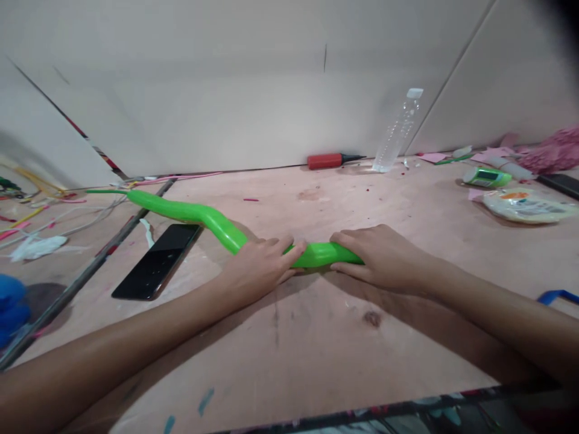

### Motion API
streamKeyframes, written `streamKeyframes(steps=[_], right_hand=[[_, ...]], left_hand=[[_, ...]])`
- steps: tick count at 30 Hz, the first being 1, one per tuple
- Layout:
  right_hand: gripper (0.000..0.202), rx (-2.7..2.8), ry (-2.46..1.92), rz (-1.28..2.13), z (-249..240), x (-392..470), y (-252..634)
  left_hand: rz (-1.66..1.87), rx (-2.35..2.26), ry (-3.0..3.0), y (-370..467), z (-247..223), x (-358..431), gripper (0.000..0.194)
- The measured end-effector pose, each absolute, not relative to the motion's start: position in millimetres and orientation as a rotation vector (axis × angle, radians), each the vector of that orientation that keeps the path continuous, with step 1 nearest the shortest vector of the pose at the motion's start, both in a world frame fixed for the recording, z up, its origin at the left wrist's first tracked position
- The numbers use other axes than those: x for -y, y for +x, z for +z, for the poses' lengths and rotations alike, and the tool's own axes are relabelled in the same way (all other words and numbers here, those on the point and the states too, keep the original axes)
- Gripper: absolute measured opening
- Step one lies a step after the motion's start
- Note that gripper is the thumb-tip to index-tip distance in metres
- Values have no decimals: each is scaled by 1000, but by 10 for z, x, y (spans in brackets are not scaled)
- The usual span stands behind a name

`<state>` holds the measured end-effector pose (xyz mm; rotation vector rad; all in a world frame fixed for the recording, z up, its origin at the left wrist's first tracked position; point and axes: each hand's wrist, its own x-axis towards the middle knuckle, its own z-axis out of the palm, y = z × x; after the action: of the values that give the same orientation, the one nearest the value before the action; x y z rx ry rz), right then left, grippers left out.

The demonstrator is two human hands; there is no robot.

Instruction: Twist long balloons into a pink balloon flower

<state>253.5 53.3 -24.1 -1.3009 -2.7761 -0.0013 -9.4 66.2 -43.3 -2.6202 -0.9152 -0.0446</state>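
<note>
A long green modelling balloon (181,210) lies across the table, its thin uninflated tail pointing to the far left. My left hand (262,265) is closed around it near the middle, fingers over the top. A short stretch to the right, my right hand (380,256) grips the balloon's right end, which disappears under the palm. Between the two hands the balloon shows bare and slightly bent. To the left of my left hand it curves up and away, passing just beyond a black phone (158,262).
By the wall lie a red hand pump (325,160) and a tilted clear plastic bottle (398,132). At right are a green-labelled container (486,176), a plastic packet (527,205) and pink fringed material (552,150). A dark seam (97,259) crosses the left side, near a blue object (11,307).
</note>
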Motion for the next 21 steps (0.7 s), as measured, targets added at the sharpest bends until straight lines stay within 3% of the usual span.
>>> streamKeyframes(steps=[7,15,21], right_hand=[[32,2824,-1242,13,-203,-564,2585],[19,2727,-1496,-18,-87,-613,2641],[37,2751,-1455,-213,-207,-585,2308]], left_hand=[[-179,663,-2699,-140,-349,-778,42],[-280,1020,-2628,-506,-385,-1101,64],[-50,1259,-2553,-169,-314,-863,41]])
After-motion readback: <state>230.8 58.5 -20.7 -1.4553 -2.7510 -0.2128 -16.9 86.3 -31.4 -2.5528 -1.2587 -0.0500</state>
